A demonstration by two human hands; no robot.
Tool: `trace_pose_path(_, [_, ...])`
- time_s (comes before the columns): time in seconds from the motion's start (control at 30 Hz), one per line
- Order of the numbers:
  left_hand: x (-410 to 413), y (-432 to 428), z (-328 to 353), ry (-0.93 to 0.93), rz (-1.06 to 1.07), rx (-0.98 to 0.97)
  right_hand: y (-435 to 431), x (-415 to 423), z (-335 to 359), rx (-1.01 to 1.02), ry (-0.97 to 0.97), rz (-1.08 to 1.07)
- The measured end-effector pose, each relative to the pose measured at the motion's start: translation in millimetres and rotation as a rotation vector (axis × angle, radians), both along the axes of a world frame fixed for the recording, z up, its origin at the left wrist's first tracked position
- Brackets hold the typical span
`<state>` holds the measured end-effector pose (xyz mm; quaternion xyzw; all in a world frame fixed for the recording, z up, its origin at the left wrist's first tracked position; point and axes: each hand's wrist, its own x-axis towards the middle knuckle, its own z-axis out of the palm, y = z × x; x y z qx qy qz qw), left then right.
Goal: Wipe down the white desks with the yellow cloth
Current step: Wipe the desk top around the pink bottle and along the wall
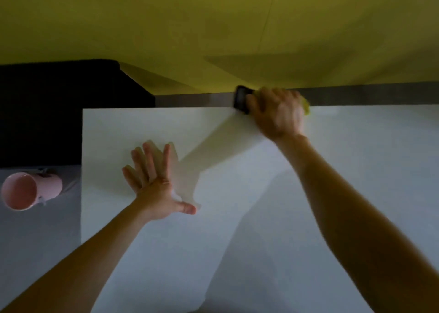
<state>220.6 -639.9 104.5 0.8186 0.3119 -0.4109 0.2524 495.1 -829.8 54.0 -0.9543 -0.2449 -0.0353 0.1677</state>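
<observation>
View from the head camera, looking down on the white desk (237, 229), which is filling the frame from the centre to 3 and 6 o'clock.

(a) Your left hand (152, 184) is lying palm-down on the desk just toward 9 o'clock of centre. Its fingers are spreading straight toward 12 o'clock, the thumb is pointing toward 3 o'clock, and it is holding nothing.

(b) Your right hand (278, 113) is reaching to the desk's far edge at about 1 o'clock. Its fingers are curling down over the yellow cloth (306, 106), of which only a corner is showing at the hand's 3 o'clock side, right on the far edge. Motion blur is hiding the exact finger placement.

(c) A small black object (241, 99) is sitting at the same edge, touching the right hand's 9 o'clock side; you cannot tell whether the hand is also gripping it.

(d) A pink mug (31, 190) is lying on its side at 9 o'clock, mouth facing the camera, on a grey surface (35, 241) beside the desk's left edge and apart from it.

(e) A black block (59, 113) is occupying the 10 o'clock area. A yellow wall (213, 27) is spanning 12 o'clock, with a grey strip (368, 96) running between it and the desk.
</observation>
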Motion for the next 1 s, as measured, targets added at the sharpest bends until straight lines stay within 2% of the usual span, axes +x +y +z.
trace_pose_path(0.07, [1.7,0.4,-1.1,0.004,0.002,0.021,-42.1,21.5,0.3,-0.035,-0.059,-0.201])
trace_pose_path(0.13, [2.9,-0.2,-0.1,0.005,-0.003,0.019,-15.6,6.0,-5.3,-0.11,-0.077,-0.442])
trace_pose_path(0.17, [2.1,0.6,0.0,0.005,-0.006,0.012,16.6,-11.8,-6.1,-0.099,-0.041,-0.453])
trace_pose_path(0.27, [1.5,1.2,2.1,0.024,-0.006,0.029,131.3,-81.5,6.6,0.037,0.098,-0.086])
trace_pose_path(0.33, [1.2,-0.4,3.6,0.03,-0.011,0.056,172.5,-113.4,17.5,0.077,0.164,0.161])
trace_pose_path(0.4, [-1.6,-0.9,3.2,0.013,-0.018,0.049,165.6,-107.3,17.4,0.092,0.176,0.27])
trace_pose_path(0.47, [-1.3,0.6,1.5,-0.012,0.006,0.024,120.9,-76.2,7.3,0.083,0.116,0.283])
trace_pose_path(0.63, [-2.7,-0.5,0.7,-0.017,-0.033,0.015,-41.7,0.7,7.7,-0.036,-0.041,-0.077])
trace_pose_path(0.7, [-0.9,0.3,-0.9,-0.019,-0.024,0.019,-20.8,-3.9,3.2,-0.126,-0.049,-0.354])
trace_pose_path(0.73, [-0.5,0.0,-0.8,-0.022,-0.016,0.014,9.1,-14.9,3.4,-0.148,-0.021,-0.424])
trace_pose_path(0.8, [-4.1,0.3,0.0,-0.019,-0.034,0.012,86.9,-54.0,10.7,-0.148,0.123,-0.301])
trace_pose_path(0.9, [-2.5,-0.1,-0.6,-0.035,-0.02,0.04,165.7,-104.7,24.3,-0.082,0.248,0.143])
trace_pose_path(1.0, [-5.0,0.2,-0.1,-0.048,-0.039,0.021,136.1,-81.6,24.6,-0.117,0.263,0.356])
